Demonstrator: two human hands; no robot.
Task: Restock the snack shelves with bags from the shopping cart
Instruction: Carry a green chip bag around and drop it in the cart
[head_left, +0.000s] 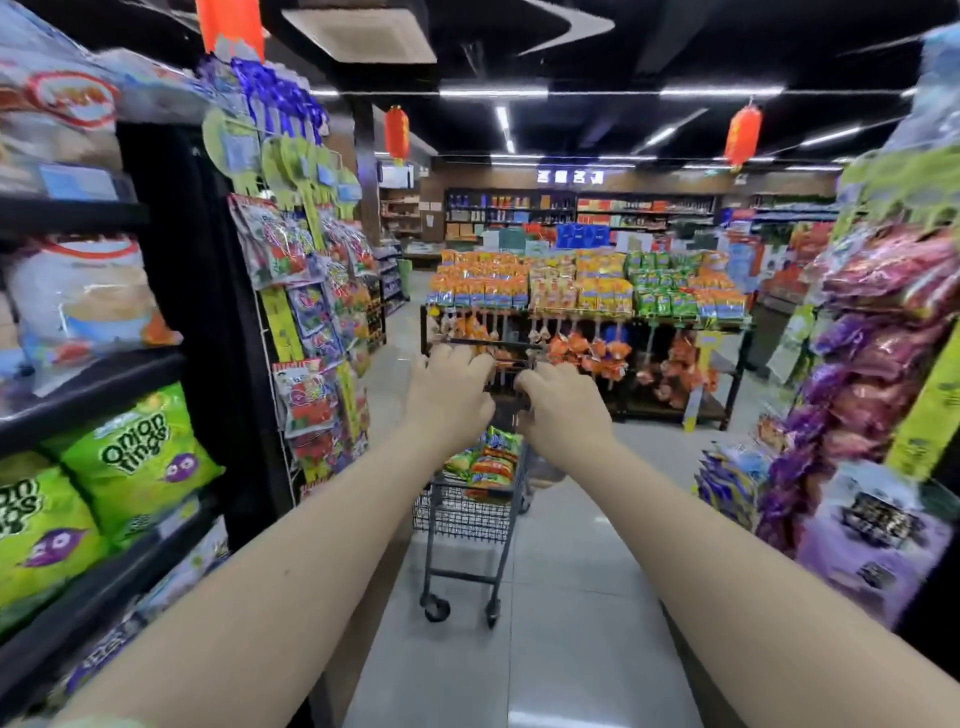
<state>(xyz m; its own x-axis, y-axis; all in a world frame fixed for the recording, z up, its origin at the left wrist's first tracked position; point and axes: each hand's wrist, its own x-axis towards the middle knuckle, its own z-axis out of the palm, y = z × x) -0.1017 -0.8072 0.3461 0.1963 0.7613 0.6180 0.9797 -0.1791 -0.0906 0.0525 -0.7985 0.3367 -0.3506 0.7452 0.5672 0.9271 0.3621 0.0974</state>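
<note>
Forearms reach down a tiled aisle as the left hand (449, 384) and right hand (563, 408) curl their fingers round the dark handle bar of a wire-mesh shopping cart (462, 514) on small castors. Glossy, crinkled snack bags (491, 462), green and orange, lie heaped in its basket. Puffy green onion-ring packs (135, 457) fill the black left shelves (93, 387). Beyond, one display rack (736, 379) carries orange, yellow and green packets beneath three red lanterns (743, 135).
</note>
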